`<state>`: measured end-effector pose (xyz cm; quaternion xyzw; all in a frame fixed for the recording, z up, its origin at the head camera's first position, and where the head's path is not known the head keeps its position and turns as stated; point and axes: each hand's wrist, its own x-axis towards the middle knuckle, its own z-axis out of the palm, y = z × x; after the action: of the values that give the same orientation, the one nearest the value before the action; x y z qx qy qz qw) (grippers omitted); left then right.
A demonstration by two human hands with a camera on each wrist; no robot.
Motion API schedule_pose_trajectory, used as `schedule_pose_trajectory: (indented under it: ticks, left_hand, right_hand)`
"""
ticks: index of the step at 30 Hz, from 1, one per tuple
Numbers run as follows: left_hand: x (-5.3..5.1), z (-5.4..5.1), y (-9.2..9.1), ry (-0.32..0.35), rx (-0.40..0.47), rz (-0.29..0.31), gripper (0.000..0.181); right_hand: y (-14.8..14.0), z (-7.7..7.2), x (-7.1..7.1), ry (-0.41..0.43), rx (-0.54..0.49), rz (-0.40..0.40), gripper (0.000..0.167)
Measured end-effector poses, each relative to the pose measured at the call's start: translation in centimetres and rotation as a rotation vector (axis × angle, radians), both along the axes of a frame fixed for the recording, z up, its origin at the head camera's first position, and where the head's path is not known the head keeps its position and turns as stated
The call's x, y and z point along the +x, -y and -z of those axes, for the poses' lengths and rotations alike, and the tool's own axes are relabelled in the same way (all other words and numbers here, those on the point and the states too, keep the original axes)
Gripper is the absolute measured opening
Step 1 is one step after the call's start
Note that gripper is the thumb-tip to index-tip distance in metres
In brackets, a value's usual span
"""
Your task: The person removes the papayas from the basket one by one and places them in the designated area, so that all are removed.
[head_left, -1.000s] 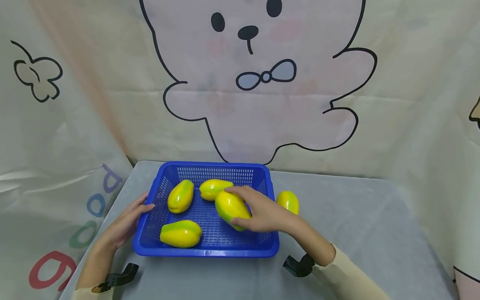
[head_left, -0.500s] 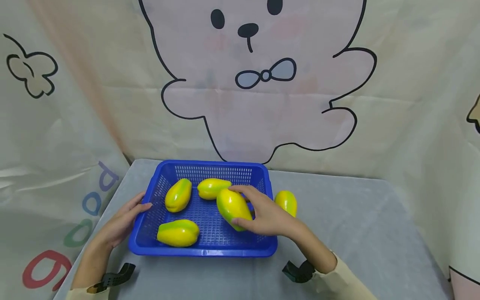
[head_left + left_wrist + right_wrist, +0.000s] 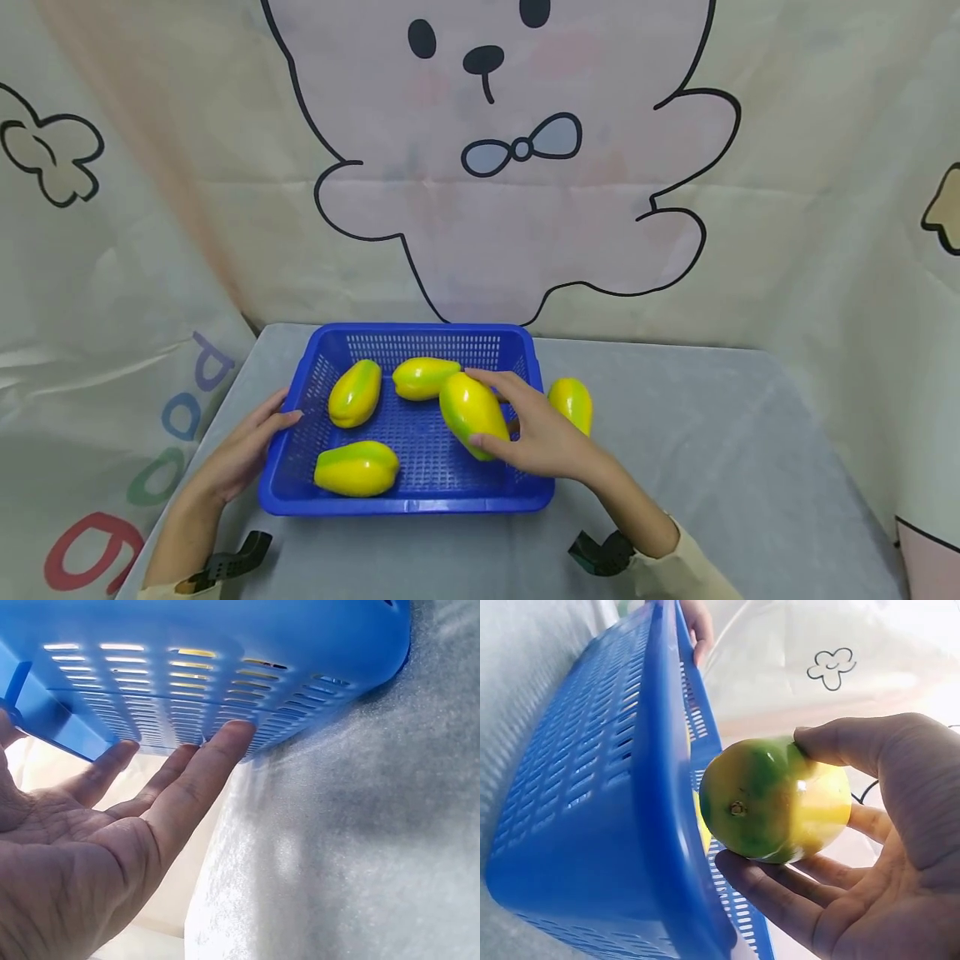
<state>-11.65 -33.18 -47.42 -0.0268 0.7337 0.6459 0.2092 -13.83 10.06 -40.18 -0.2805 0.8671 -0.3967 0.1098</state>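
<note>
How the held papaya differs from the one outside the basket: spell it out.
The held papaya is gripped by the right hand; the outside papaya rests on the table.
The held papaya is over the basket; the outside papaya sits beyond its right side.
The held papaya shows a green edge; the outside papaya's visible part is mostly yellow.
Both are smooth, glossy and yellow.

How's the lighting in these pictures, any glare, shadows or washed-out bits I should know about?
Head view: light is fairly even, with small glints on the held fruit; left wrist: the grey table glares near its lower left edge and looks dimmer further right; right wrist: the backdrop is washed pale, the fruit has a bright highlight, and the right hand is shaded across the palm.
</note>
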Motion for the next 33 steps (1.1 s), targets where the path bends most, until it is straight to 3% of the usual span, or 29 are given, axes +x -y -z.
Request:
schedule_pose_trajectory:
  ticks: [14,33]
  left_hand:
    - [-0.2,-0.3,0.0,-0.012,0.016,0.009,0.073]
    - [0.0,0.0,0.1,0.005,-0.008,0.004,0.075]
  right_hand:
    - [-1.4,-0.8,0.6,-0.001,-0.12,0.094,0.079]
    - [-3.5,0.2,1.6,0.018,-0.204,0.183,0.08]
